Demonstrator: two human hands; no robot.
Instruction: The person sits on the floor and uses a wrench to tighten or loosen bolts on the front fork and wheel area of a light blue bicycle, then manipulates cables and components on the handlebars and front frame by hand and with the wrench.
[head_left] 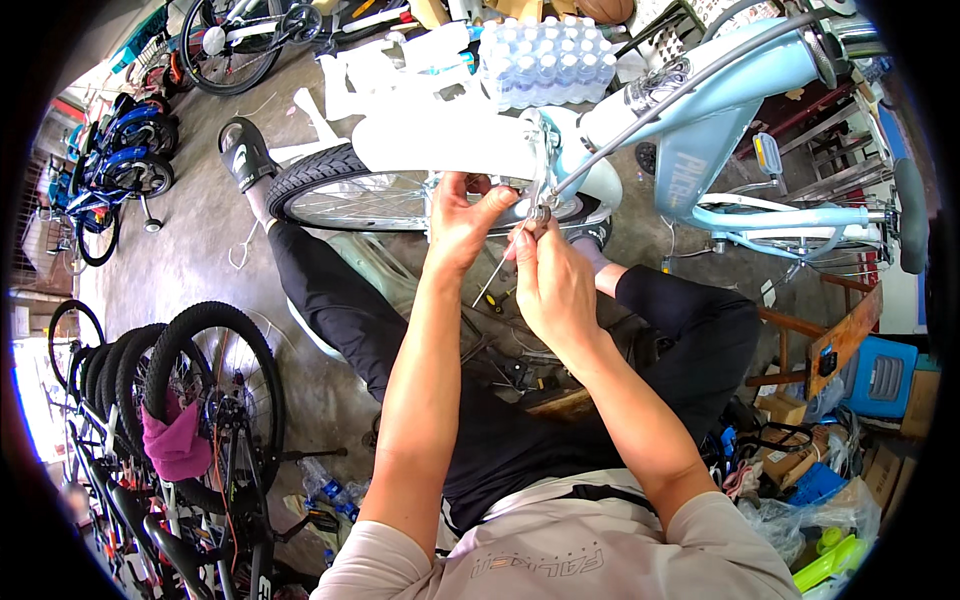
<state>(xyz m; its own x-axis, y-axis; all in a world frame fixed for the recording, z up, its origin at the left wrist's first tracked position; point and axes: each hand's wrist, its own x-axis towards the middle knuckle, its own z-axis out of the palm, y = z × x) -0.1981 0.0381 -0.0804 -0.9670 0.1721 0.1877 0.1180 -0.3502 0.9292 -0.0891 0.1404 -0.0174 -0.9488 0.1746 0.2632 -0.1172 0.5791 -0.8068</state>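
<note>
In front of me is a light-blue bicycle [700, 150], its front wheel's tire [310, 185] lying between my legs under a white fender [440, 145]. A silver brake caliper [541, 160] sits by the fork. My right hand [550, 285] is closed in a pinch at the caliper's lower end, where a thin cable [490, 283] slants down from its fingers. My left hand [462, 225] is beside the rim and spokes, fingers curled and thumb stretched toward the caliper. What its fingertips grip is hidden.
Below the wheel, a yellow-and-black screwdriver [493, 302] and other tools lie on the floor. Packed water bottles [548, 62] stand beyond the fender. Parked bicycles [215, 390] line the left, one draped with a pink cloth [177, 442]. A blue stool [880, 385] and clutter sit at right.
</note>
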